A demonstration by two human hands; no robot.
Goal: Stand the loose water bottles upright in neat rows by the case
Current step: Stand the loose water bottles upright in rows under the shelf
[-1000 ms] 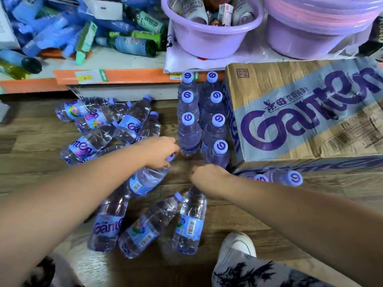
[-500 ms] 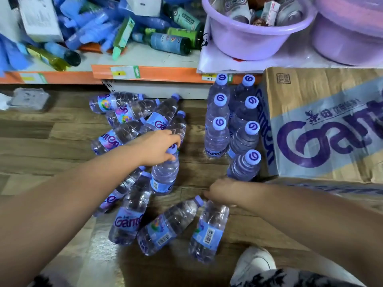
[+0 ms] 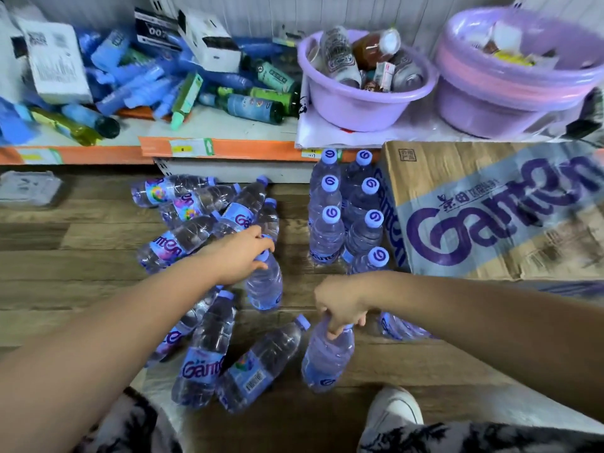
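Note:
Two rows of clear water bottles with purple caps (image 3: 328,237) stand upright left of the cardboard Ganten case (image 3: 490,210). My left hand (image 3: 242,253) grips the neck of a bottle (image 3: 265,289) lifted nearly upright. My right hand (image 3: 341,304) grips the neck of another bottle (image 3: 327,358), tilted up off the floor. Several loose bottles lie in a pile (image 3: 196,207) behind my left hand. Two more lie flat near my knees (image 3: 204,354) (image 3: 258,364). One bottle (image 3: 397,328) lies partly hidden under my right forearm.
A low shelf with an orange edge (image 3: 228,147) runs along the back, holding blue packages and green bottles. Two purple basins (image 3: 362,103) (image 3: 510,93) sit on it above the case. My white shoe (image 3: 395,410) and patterned trousers fill the bottom edge. The floor is wooden planks (image 3: 81,256).
Both hands have raised their bottles from lying toward upright. The right-hand bottle has tipped up by its neck. The camera has shifted left and back.

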